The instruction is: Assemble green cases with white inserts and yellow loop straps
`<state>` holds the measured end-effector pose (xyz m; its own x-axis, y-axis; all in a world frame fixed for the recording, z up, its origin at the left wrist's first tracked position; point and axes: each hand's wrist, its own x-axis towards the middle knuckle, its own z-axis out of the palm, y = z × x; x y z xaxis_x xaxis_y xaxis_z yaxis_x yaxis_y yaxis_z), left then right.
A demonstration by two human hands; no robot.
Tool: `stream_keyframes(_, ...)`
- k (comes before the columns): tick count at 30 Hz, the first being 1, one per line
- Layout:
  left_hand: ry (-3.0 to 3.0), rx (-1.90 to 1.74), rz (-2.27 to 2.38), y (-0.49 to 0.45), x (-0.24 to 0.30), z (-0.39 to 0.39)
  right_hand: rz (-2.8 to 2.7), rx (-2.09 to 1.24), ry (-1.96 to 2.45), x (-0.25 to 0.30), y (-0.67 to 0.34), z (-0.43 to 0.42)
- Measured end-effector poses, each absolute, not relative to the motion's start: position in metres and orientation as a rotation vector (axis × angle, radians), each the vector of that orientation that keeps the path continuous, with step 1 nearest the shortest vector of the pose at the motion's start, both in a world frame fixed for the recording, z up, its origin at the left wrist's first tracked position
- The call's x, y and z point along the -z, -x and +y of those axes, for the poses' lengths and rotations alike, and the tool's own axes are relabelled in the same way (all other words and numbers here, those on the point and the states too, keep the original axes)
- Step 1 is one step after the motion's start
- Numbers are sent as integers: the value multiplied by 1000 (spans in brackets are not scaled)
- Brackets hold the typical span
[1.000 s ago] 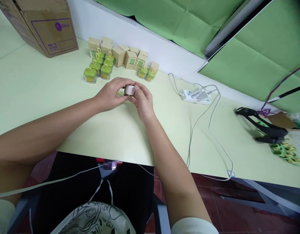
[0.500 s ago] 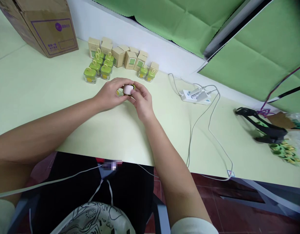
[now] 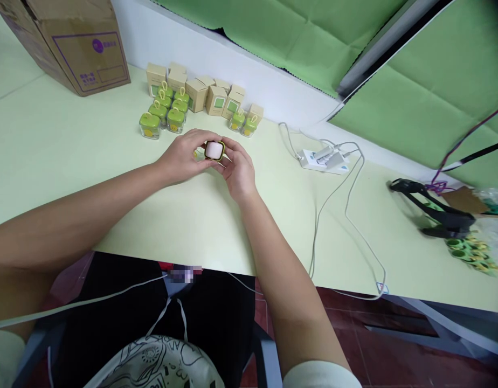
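Both hands meet above the table around a small rounded-square container [image 3: 214,151] with a pale, whitish face and a yellow-green and dark rim. My left hand [image 3: 187,155] grips it from the left, fingers over its far edge and thumb along the near side. On the right, my right hand [image 3: 239,171] has its fingers curled against the container's side, thumb off the pale face. Behind the left hand stand several clear little jars with green lids and loop handles [image 3: 150,125]. Two more green-lidded jars [image 3: 249,126] sit beyond the right hand.
Small cardboard boxes [image 3: 216,101] line the wall behind the jars. A large carton [image 3: 85,51] stands at the back left. To the right lie a white power strip [image 3: 324,161] with trailing cables, a black frame-like object [image 3: 438,211] and a heap of green-yellow pieces [image 3: 473,253].
My right thumb has come away from the container's pale face, which now shows fully. The container has turned slightly toward me. Everything on the table stays put.
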<state>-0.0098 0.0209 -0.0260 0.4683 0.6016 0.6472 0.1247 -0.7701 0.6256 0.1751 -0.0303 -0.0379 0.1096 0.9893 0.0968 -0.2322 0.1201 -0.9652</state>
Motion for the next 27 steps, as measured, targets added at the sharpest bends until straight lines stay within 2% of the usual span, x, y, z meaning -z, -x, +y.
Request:
stream_keyframes(10,-2025,-1352,568,5,25,10,-878,-1441,1015,17,-170,-41)
stream_keyframes(18,-2027,-1241,673,7,28,18,-862,-1145,1133,19,-185,-37)
stream_keyframes(23,-1509,-1239,731,-2,21,15,-944,-974,1078,25,-186,-35)
stream_keyframes(27,-1094,-1129,606,-6,14,14,-1190,-1039,966,18,-154,-49)
